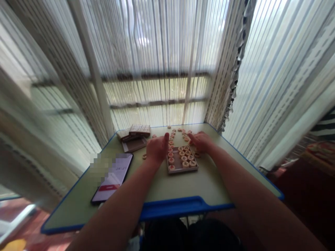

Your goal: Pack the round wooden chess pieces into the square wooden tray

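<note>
fingers [193, 138] of left hand [157, 150] and right hand [202, 141]: i can't tell if they're grasping. discs [185, 164] lie in the tray [177, 161] and loose on the desk [178, 186]; likely light, hard, i'd pinch their rims.

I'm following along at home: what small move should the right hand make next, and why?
Probably bring one loose, pale, round, wooden-looking piece into the shallow, rectangular, pale-rimmed tray. The right hand is close to the loose pieces, and the tray shows a bare strip between its red-marked pieces and black-marked pieces.
</note>
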`<action>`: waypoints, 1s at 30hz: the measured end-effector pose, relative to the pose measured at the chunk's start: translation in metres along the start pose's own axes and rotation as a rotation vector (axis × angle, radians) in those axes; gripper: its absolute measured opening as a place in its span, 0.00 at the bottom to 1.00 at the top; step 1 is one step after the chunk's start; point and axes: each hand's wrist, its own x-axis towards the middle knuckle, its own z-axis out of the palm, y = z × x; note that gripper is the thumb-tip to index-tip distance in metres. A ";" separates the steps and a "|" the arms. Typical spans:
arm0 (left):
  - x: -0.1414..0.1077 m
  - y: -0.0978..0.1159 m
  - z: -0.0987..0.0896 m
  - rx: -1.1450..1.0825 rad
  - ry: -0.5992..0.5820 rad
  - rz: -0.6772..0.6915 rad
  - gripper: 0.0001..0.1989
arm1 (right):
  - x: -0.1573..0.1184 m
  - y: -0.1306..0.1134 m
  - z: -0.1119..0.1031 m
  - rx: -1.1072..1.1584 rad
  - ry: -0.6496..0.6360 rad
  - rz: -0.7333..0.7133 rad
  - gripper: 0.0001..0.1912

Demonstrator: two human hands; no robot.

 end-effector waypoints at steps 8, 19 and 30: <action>0.000 0.002 0.001 0.022 0.020 0.008 0.35 | -0.004 0.001 -0.005 -0.203 -0.002 0.050 0.11; 0.001 0.001 0.000 0.009 0.029 -0.039 0.34 | -0.001 0.002 -0.005 -0.156 -0.049 -0.048 0.12; 0.001 0.003 0.001 0.044 0.008 -0.051 0.34 | -0.002 0.005 -0.004 -0.142 -0.059 -0.039 0.06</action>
